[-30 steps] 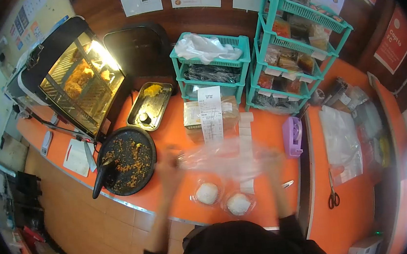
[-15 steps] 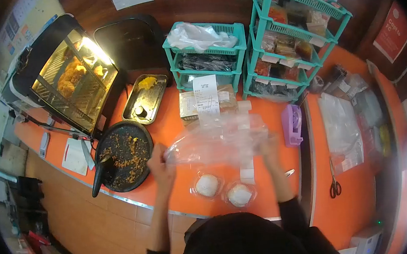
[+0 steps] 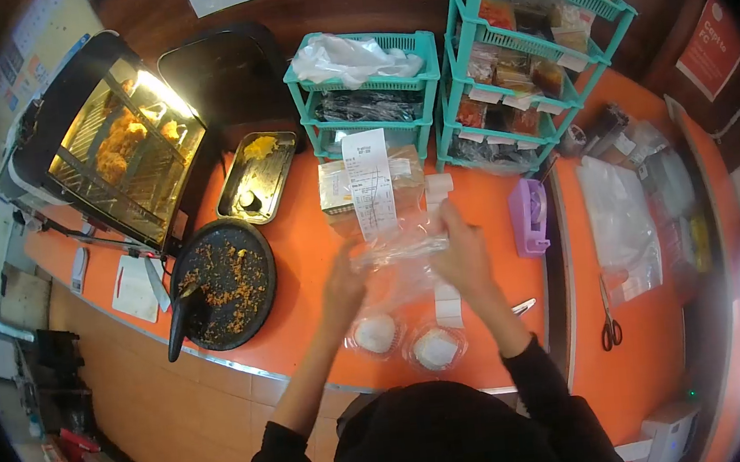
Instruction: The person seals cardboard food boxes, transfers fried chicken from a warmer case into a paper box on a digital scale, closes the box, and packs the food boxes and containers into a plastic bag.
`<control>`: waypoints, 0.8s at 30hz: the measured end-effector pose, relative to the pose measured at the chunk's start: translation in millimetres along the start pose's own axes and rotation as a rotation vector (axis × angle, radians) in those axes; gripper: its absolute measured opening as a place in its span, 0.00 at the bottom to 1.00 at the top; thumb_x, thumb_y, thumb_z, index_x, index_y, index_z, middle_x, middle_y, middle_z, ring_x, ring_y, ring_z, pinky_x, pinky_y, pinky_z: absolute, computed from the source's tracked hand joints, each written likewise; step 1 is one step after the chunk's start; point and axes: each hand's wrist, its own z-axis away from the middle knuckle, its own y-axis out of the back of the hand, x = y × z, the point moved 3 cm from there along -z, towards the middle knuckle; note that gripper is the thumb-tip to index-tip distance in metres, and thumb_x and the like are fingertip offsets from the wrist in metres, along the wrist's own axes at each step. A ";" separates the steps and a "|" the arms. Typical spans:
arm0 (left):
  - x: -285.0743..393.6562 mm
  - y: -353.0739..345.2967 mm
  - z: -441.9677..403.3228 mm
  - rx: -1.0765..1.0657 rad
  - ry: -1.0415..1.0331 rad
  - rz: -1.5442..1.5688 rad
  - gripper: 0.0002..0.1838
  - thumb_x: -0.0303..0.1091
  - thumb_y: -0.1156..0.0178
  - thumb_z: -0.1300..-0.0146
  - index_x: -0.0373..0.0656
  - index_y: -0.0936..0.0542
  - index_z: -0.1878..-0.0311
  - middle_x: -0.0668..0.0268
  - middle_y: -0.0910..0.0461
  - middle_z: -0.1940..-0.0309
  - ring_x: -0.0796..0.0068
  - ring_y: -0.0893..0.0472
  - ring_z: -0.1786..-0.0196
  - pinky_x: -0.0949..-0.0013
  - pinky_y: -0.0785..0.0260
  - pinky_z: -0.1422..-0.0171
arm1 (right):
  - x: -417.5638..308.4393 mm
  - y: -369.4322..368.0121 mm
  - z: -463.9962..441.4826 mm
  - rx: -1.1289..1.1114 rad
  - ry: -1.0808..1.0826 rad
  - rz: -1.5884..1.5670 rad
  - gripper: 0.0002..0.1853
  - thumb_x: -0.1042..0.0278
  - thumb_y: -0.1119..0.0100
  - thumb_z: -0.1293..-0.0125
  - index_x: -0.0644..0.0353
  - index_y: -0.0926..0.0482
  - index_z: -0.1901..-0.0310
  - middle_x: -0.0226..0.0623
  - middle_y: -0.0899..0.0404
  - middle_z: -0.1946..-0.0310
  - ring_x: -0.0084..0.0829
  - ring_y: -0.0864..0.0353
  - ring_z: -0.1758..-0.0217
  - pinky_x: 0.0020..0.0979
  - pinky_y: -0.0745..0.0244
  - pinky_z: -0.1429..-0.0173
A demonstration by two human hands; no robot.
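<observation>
A clear plastic bag (image 3: 396, 275) stretches between my two hands above the orange counter. My left hand (image 3: 344, 289) is closed on its left side, somewhat blurred. Fingers of my right hand (image 3: 463, 253) pinch the bag's right side near its upper edge. Just below the bag stand two small clear tubs of what looks like white rice: a left tub (image 3: 375, 334), partly behind the bag's lower edge, and a right tub (image 3: 436, 349) with a pale label on top. Beyond the bag, a long printed receipt (image 3: 370, 182) leans on a brown box (image 3: 336, 191).
A stone mortar (image 3: 253, 309) with crumbly orange-brown paste and a pestle (image 3: 179, 325) sits left, near a metal tray (image 3: 228, 187) and lit food warmer (image 3: 71, 184). Teal racks (image 3: 429, 105) line the back. Right are a purple tape dispenser (image 3: 529, 220) and scissors (image 3: 610, 332).
Both hands have come closer together, and the bag between them has gone from spread wide to bunched narrower. The tubs stay put.
</observation>
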 end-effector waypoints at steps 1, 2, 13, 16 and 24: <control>-26.6 -0.1 4.5 -0.040 0.113 -0.020 0.24 0.15 0.43 0.50 0.42 0.22 0.48 0.53 0.27 0.47 0.55 0.25 0.47 0.59 0.26 0.50 | 10.9 4.8 -4.7 0.004 0.005 -0.004 0.27 0.85 0.44 0.54 0.57 0.33 0.49 0.42 0.28 0.69 0.41 0.21 0.68 0.37 0.27 0.66; -32.4 9.3 2.3 -0.041 0.105 -0.024 0.24 0.15 0.43 0.50 0.42 0.22 0.48 0.53 0.27 0.47 0.55 0.25 0.47 0.59 0.26 0.50 | 36.2 14.4 -8.6 0.069 -0.057 0.243 0.30 0.85 0.45 0.54 0.56 0.33 0.45 0.42 0.28 0.65 0.43 0.21 0.67 0.37 0.27 0.65; -31.1 5.4 16.9 -0.374 0.574 -0.213 0.44 0.32 0.31 0.57 0.61 0.34 0.32 0.41 0.29 0.47 0.47 0.19 0.65 0.53 0.25 0.66 | 80.5 -22.9 30.5 -0.124 0.059 0.295 0.23 0.80 0.49 0.50 0.57 0.26 0.49 0.53 0.31 0.51 0.48 0.20 0.67 0.41 0.22 0.64; -61.5 4.0 20.5 -0.430 0.712 -0.233 0.50 0.29 0.30 0.60 0.65 0.39 0.30 0.37 0.34 0.44 0.44 0.19 0.65 0.52 0.24 0.65 | 94.3 -34.2 24.5 -0.185 0.057 0.307 0.20 0.77 0.50 0.46 0.57 0.24 0.49 0.57 0.33 0.47 0.51 0.19 0.64 0.43 0.21 0.61; -57.9 -19.2 22.2 -0.555 0.671 -0.132 0.49 0.22 0.35 0.58 0.55 0.42 0.29 0.36 0.37 0.42 0.40 0.20 0.59 0.49 0.24 0.59 | 111.7 -86.3 12.4 -0.380 -0.246 0.360 0.35 0.68 0.38 0.49 0.55 0.33 0.36 0.70 0.39 0.40 0.63 0.23 0.53 0.49 0.23 0.50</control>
